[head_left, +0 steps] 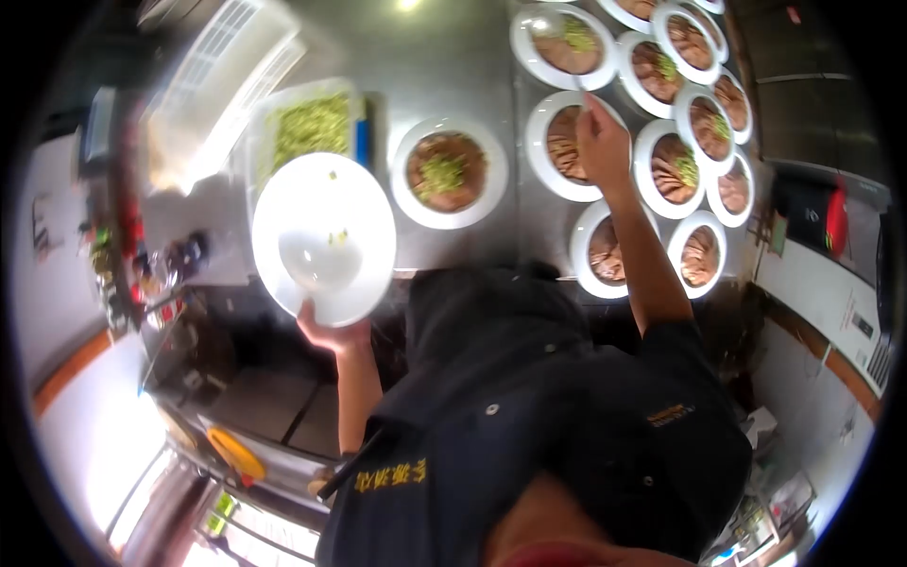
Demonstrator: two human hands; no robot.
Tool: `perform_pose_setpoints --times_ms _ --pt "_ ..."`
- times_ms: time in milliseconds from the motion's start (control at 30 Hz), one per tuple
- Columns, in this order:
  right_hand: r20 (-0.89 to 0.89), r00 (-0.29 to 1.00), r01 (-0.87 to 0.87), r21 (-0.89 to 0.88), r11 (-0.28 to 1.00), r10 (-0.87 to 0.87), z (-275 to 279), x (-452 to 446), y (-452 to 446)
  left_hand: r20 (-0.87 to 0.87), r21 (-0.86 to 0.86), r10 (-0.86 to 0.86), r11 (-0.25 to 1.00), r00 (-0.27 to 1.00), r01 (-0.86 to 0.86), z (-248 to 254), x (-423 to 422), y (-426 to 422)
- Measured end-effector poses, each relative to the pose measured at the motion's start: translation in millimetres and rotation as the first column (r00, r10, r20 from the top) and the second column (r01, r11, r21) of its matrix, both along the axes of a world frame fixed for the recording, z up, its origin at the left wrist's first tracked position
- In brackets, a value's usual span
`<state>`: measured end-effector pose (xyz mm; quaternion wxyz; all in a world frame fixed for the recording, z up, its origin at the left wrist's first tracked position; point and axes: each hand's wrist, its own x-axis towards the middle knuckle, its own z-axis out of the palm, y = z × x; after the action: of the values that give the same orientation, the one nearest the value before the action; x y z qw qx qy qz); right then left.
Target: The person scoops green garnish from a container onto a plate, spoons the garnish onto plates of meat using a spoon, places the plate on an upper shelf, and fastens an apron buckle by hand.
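Observation:
My left hand (pixel 335 333) grips the lower rim of a large white bowl (pixel 326 236), tilted so its inside shows, with a few green bits in it. Behind the bowl stands a clear tub (pixel 310 128) of chopped greens. My right hand (pixel 605 142) is closed on the thin handle of a spoon (pixel 546 25), whose bowl is over a white plate (pixel 525 66) of sliced meat with greens. Below this hand is another plate of sliced meat (pixel 536 156). Between my hands sits a white plate (pixel 406 203) with meat and a heap of greens.
Several more white plates (pixel 652 180) of sliced meat crowd the right side of the metal counter (pixel 444 57), some overlapping and some topped with greens. A blue object (pixel 362 142) stands beside the tub. Small bottles and jars (pixel 156 274) are at the far left.

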<state>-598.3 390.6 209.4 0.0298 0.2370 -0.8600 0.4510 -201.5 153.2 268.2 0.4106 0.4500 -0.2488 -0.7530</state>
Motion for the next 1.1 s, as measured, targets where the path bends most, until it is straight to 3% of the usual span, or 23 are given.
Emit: perform_pose_setpoints --times_ms 67,133,200,267,300,400,467,533,567,600,633,700,800,867,967,1100 --pt "0.328 0.923 -0.204 -0.025 0.979 0.201 44.3 69.2 -55.5 -0.069 -0.062 0.059 0.996 0.996 -0.064 2.2 24.3 -36.6" --pt "0.462 0.808 -0.326 -0.168 0.930 0.366 31.7 121.9 -113.4 -0.128 -0.137 0.049 0.988 0.991 -0.067 -12.0 52.7 -79.4" --pt "0.237 0.836 -0.481 -0.114 0.869 0.494 22.7 167.6 -179.6 -0.149 -0.146 0.139 0.976 0.979 -0.161 -19.6 79.0 -114.3" --pt "0.216 0.807 -0.572 0.063 0.818 0.549 15.6 202.6 -244.3 -0.157 -0.126 0.152 0.977 0.976 -0.172 -20.5 104.0 -140.9" --pt "0.072 0.844 -0.535 0.149 0.831 0.531 -1.6 219.1 -275.6 -0.172 -0.069 0.181 0.978 0.968 -0.195 -23.1 116.5 -150.1" --pt "0.195 0.809 -0.587 0.321 0.743 0.554 -23.9 245.6 -358.3 -0.219 -0.024 0.215 0.974 0.952 -0.226 -35.8 148.0 -172.7" --pt "0.493 0.687 -0.723 0.390 0.570 0.534 -34.3 275.9 -381.4 -0.245 -0.020 0.186 0.980 0.951 -0.197 -52.6 174.6 -189.0" --pt "0.311 0.635 -0.772 0.222 0.596 0.707 -66.2 303.8 -371.7 -0.240 0.021 0.215 0.976 0.947 -0.216 -52.4 187.5 -196.9" --pt "0.651 0.554 -0.682 -0.003 0.731 0.519 -50.2 312.1 -362.0 -0.256 0.027 0.203 0.979 0.945 -0.203 -54.8 194.6 -200.7" --pt "0.895 0.311 -0.481 -0.142 0.865 0.320 -26.3 316.0 -353.6 -0.273 0.033 0.192 0.981 0.943 -0.191 -58.1 201.1 -203.7" --pt "0.897 0.313 -0.489 -0.131 0.863 0.314 -14.3 316.2 -346.4 -0.275 0.044 0.202 0.979 0.940 -0.198 -63.6 207.1 -209.2" --pt "0.932 0.146 -0.279 -0.284 0.917 0.332 3.9 310.2 -331.2 -0.270 -0.033 0.141 0.987 0.953 -0.155 -78.5 214.5 -224.5" --pt "0.940 0.079 -0.198 -0.312 0.929 0.333 27.2 300.3 -312.7 -0.248 -0.084 0.064 0.993 0.967 -0.088 -83.4 210.0 -243.7" --pt "0.936 0.076 -0.169 -0.327 0.930 0.343 62.2 294.1 -300.7 -0.098 -0.185 0.012 0.982 0.995 -0.030 -95.5 203.4 -249.3" --pt "0.926 0.107 -0.041 -0.360 0.932 0.362 104.1 286.2 -277.8 -0.068 -0.190 -0.088 0.979 0.994 0.074 -108.2 171.7 -256.6" --pt "0.900 0.176 0.001 -0.404 0.915 0.398 114.7 260.4 -245.9 -0.225 -0.114 -0.297 0.954 0.928 0.278 -78.3 52.0 -234.1"
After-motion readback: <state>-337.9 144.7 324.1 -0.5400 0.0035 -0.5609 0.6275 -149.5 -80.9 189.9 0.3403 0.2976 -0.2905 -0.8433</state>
